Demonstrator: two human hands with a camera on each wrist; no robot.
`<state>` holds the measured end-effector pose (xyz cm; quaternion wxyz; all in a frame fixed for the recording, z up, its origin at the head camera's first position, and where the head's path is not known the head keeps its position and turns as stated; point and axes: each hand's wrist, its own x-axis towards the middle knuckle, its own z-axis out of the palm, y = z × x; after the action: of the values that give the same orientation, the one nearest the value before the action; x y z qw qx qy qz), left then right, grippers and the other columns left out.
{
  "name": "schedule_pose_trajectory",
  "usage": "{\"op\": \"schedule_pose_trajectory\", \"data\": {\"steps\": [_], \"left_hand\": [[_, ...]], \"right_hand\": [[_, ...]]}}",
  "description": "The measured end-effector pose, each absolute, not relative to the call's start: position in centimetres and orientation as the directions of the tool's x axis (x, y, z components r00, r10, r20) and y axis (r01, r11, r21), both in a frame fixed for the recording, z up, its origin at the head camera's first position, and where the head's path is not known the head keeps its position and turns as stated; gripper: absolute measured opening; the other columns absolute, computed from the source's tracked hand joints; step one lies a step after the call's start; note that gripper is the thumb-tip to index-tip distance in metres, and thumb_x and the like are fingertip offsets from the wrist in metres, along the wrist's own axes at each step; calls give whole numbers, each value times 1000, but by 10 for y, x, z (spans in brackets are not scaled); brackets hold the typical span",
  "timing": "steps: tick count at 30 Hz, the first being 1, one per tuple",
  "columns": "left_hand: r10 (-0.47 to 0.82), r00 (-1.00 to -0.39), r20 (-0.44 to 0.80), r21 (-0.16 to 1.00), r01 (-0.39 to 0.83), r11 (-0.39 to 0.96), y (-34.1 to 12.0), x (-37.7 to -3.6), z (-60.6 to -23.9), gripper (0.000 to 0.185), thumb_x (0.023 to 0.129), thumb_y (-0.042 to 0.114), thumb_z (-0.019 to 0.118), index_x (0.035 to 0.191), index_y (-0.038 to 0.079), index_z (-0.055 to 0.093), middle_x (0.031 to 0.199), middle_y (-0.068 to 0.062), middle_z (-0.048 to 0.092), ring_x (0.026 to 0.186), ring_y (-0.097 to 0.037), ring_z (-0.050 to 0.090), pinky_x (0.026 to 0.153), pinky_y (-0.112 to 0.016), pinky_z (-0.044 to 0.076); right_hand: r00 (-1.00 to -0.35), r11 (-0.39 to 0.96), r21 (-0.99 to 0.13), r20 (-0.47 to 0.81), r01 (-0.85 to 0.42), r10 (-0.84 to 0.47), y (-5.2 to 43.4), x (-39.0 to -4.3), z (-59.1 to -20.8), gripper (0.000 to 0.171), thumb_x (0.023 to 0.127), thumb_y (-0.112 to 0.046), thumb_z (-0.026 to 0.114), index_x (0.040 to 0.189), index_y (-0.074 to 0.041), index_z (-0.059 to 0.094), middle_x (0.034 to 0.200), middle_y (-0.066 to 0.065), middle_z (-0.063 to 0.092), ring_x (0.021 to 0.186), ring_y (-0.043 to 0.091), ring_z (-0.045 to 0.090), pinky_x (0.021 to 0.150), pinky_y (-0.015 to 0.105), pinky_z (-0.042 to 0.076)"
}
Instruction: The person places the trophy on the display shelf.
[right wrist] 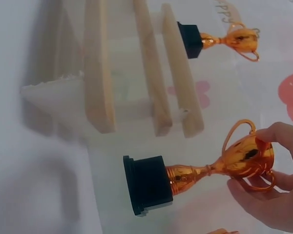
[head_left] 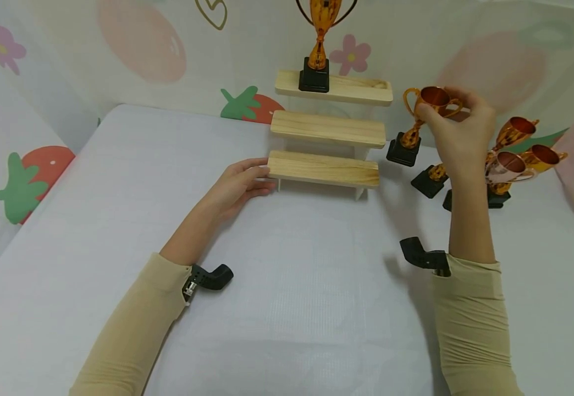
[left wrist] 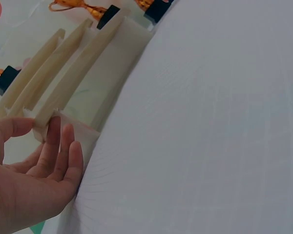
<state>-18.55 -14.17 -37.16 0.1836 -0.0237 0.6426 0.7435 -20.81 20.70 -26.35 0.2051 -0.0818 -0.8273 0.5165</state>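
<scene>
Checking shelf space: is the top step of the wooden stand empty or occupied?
Occupied. One gold trophy stands upright on the top step near its left end; the two lower steps are bare.

The right hand (head_left: 457,132) pinches a small copper-gold trophy (head_left: 418,118) by its cup, fingers curled round the rim and one of the two loop handles. It's got a shiny metallic cup, a thin stem and a chunky black square base, and it stands roughly upright just to the right of the wooden step stand (head_left: 327,132), level with the middle step. Can't really tell if the base is touching the white cloth or hovering a bit above it. The left hand (head_left: 237,184) rests flat against the left end of the stand's lowest step.
</scene>
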Motion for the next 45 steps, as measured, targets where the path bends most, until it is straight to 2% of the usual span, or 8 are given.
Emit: {"op": "schedule_pose_trajectory", "data": {"steps": [8,16,23,30,40,45], "left_hand": [[242,-932,-270,947,-302,-107,-143,-185,-370,52,111,11,48,159,-4,38,143,-19,53,93,-8,68,84,-18,57],[245,-932,-266,947,-300,-115,-143,-185,-372,52,111,10,48,159,-5,37,141,-19,54,92,-8,69,84,-18,57],[240,-933,-268,948,-300,-104,-144,-186,-371,53,110,11,48,159,-6,37,142,-20,53,93,-8,68,85,-18,56],[242,-932,-269,949,-299,-97,-142,-186,-371,52,111,11,47,159,-5,37,143,-20,52,93,-9,68,85,-19,57],[240,-934,-266,948,-298,-109,-141,-187,-372,51,111,10,48,158,-5,39,141,-18,53,93,-10,68,84,-19,57],[245,-934,-262,948,-296,-114,-141,-187,-372,51,111,10,48,158,-6,38,140,-18,54,93,-10,68,85,-19,57]], "right_hand": [[-906,393,-914,249,-103,341,209,-202,-253,47,93,-21,82,136,-9,69,115,-9,62,89,2,65,86,17,54],[-903,387,-912,276,-137,329,205,-193,-243,42,95,-16,79,136,-10,69,122,-8,62,97,6,65,96,20,56],[-901,364,-909,317,-200,296,206,-188,-239,39,93,-12,80,132,-9,72,119,-7,63,97,8,66,93,19,56],[-910,273,-933,308,-233,278,209,-185,-237,37,91,-7,81,127,-9,74,114,-3,64,96,10,70,90,17,56],[-909,365,-908,315,-205,272,206,-187,-227,41,95,-12,78,135,-10,69,119,-7,62,99,7,67,95,19,55],[-909,366,-903,330,-226,253,205,-189,-219,43,95,-13,79,136,-10,69,121,-6,62,100,7,68,94,18,55]]}}
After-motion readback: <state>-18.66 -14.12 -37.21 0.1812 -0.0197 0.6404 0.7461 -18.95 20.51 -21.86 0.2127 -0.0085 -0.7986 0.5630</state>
